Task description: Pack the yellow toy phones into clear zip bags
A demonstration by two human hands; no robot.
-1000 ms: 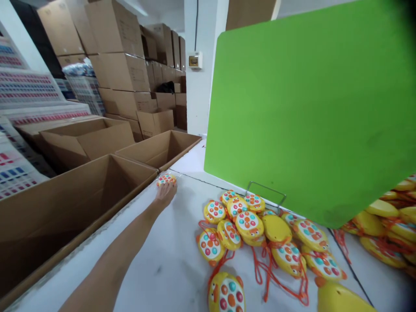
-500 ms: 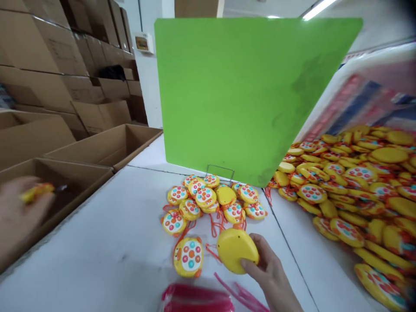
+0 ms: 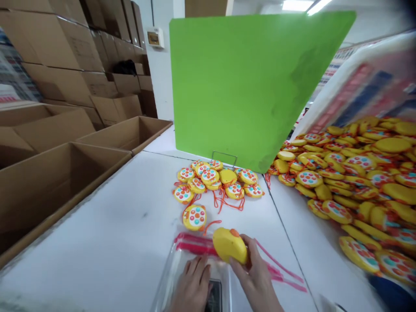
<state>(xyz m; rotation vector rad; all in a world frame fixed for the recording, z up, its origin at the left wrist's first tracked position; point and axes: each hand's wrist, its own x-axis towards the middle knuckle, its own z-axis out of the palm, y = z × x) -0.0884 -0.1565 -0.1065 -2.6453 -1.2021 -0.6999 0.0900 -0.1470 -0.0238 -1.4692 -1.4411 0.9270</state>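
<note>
My right hand (image 3: 256, 277) grips a yellow duck-shaped toy (image 3: 229, 245), back side up, just above the red-striped mouth of a clear plastic bag (image 3: 191, 255). Flat on that bag at the table's near edge rests my left hand (image 3: 191, 288), fingers stretched out, with a dark object under the plastic beside it. Another toy (image 3: 194, 216) lies face up with coloured buttons just beyond the bag. A small cluster of the same toys (image 3: 216, 182) with orange cords lies farther back.
A green board (image 3: 247, 86) stands upright on a wire stand behind the cluster. A large heap of toys (image 3: 354, 173) covers the right side. Open cardboard boxes (image 3: 58, 173) line the white table's (image 3: 113, 225) left edge, with stacked cartons behind. Loose pink-striped bags (image 3: 279, 268) lie at right.
My left hand came back from the left-side box and now lies on the bag. My right hand lifted the yellow toy toward the bag's mouth. The camera turned right and down.
</note>
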